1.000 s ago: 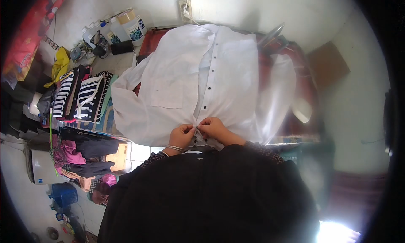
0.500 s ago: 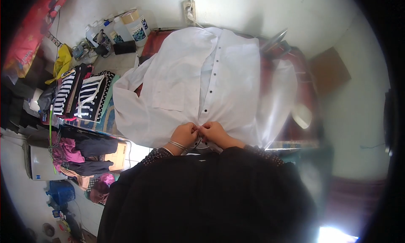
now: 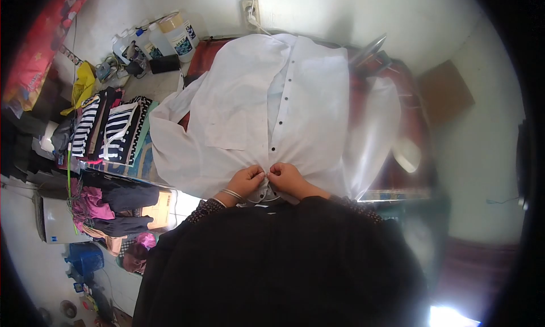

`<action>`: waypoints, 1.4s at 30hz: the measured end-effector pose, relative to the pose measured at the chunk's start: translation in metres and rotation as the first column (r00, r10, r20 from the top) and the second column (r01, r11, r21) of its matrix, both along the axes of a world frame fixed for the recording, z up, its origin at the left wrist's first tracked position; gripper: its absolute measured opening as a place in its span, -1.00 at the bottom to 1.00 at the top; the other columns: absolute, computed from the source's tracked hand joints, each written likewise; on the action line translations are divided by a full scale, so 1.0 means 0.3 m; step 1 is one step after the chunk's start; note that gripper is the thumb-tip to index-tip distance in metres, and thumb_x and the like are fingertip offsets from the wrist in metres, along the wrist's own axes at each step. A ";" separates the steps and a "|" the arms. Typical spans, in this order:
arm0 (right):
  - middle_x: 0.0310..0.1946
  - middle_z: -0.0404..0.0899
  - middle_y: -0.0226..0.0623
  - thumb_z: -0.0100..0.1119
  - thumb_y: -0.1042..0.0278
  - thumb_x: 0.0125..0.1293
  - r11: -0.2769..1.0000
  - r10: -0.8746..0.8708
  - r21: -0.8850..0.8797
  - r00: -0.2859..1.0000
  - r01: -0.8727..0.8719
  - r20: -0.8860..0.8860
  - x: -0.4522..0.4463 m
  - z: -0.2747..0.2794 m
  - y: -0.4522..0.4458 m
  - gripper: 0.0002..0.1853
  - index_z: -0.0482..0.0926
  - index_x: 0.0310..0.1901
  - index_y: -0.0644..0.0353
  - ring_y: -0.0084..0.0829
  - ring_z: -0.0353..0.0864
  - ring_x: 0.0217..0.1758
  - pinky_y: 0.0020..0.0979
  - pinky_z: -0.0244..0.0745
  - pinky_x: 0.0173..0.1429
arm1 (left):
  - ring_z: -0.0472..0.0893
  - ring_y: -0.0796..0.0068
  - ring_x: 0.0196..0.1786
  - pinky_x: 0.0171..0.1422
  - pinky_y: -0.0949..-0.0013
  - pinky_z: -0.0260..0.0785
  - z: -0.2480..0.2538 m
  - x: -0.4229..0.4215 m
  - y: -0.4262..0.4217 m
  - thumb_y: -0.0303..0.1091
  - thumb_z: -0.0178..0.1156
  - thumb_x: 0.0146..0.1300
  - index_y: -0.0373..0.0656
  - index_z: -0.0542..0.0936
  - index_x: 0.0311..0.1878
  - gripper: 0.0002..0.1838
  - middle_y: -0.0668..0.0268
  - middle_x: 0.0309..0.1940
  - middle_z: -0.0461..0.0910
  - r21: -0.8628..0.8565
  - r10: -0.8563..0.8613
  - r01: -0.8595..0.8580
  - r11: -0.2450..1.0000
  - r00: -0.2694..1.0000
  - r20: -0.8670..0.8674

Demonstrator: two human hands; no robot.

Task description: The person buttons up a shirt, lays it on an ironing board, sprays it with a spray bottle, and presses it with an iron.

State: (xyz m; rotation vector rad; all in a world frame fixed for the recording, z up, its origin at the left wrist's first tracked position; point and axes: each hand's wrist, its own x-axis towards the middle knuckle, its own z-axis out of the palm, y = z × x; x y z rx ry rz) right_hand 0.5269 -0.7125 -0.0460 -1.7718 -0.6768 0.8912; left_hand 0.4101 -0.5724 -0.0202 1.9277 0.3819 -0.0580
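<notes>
A white shirt [image 3: 312, 100] with dark buttons lies spread on a red patterned cloth, its front partly open along the middle. Near its lower edge my left hand [image 3: 248, 179] pinches the fabric of one front edge. My right hand [image 3: 285, 178] is closed on the other front edge, fingertips close beside those of my left. The fabric bunches around both hands. Whether a button sits between the fingers is too small to tell.
An iron [image 3: 372, 52] stands at the back right on the red cloth [image 3: 417, 123]. Bottles [image 3: 162, 40] and a dark case [image 3: 165, 64] are at the back left, above folded striped clothes [image 3: 119, 128]. A wall socket [image 3: 250, 12] with a cable is behind.
Both hands stay at the shirt's lower front, still pinching. Their fingertips have parted slightly since half a second ago. The view has shifted a little.
</notes>
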 end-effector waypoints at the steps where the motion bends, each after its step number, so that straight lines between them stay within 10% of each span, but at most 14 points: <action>1: -0.57 0.56 -0.31 0.22 0.32 0.17 0.997 0.053 -0.062 0.994 -0.047 0.097 -0.002 0.043 -0.006 -0.80 0.56 -0.32 0.31 -0.52 0.51 -0.60 -0.46 0.40 -0.51 | 0.55 0.00 -0.27 -0.13 0.13 0.39 0.001 -0.003 -0.003 -0.23 0.05 0.22 -0.17 0.56 -0.22 -0.77 0.00 -0.37 0.56 -0.033 0.017 -0.017 0.999 1.000 0.001; 7: -0.47 0.62 -0.19 0.24 0.27 0.09 0.992 0.121 -0.082 0.856 -0.092 0.503 0.098 0.108 0.003 -0.80 0.62 -0.34 0.23 -0.27 0.61 -0.40 -0.32 0.49 -0.25 | 0.57 0.00 -0.21 -0.07 0.11 0.39 0.125 0.118 0.050 -0.12 0.01 0.24 -0.19 0.57 -0.24 -0.68 -0.02 -0.31 0.58 0.643 0.052 0.043 0.765 0.990 -0.129; 18: -0.33 0.63 -0.18 0.22 0.22 0.08 0.911 0.172 -0.396 0.760 0.119 0.626 0.144 0.179 0.111 -0.83 0.65 -0.36 0.11 -0.19 0.62 -0.22 -0.22 0.51 -0.13 | 0.59 0.08 -0.07 0.04 0.14 0.41 0.120 0.316 0.070 -0.14 0.13 0.08 -0.18 0.63 -0.18 -0.65 0.03 -0.18 0.61 0.635 -0.003 0.339 0.694 0.883 -0.469; 24: -0.31 0.61 -0.18 0.22 0.20 0.09 0.882 0.203 -0.424 0.644 0.208 0.738 0.133 0.139 0.157 -0.82 0.61 -0.39 0.13 -0.18 0.61 -0.19 -0.19 0.51 -0.11 | 0.58 0.05 -0.12 -0.01 0.11 0.42 0.067 0.283 0.092 -0.22 0.11 0.10 -0.15 0.63 -0.26 -0.75 0.06 -0.26 0.62 0.694 0.091 0.091 0.714 0.971 -0.221; 42: -0.60 0.58 -0.33 0.26 0.32 0.13 0.994 -0.097 -0.025 0.977 0.104 0.190 0.196 0.018 0.147 -0.80 0.60 -0.35 0.31 -0.56 0.51 -0.66 -0.50 0.41 -0.55 | 0.63 0.12 -0.24 -0.10 0.20 0.45 0.085 0.226 0.072 -0.15 0.18 0.09 -0.18 0.65 -0.29 -0.71 0.09 -0.37 0.64 0.378 0.286 -0.272 0.885 0.958 0.018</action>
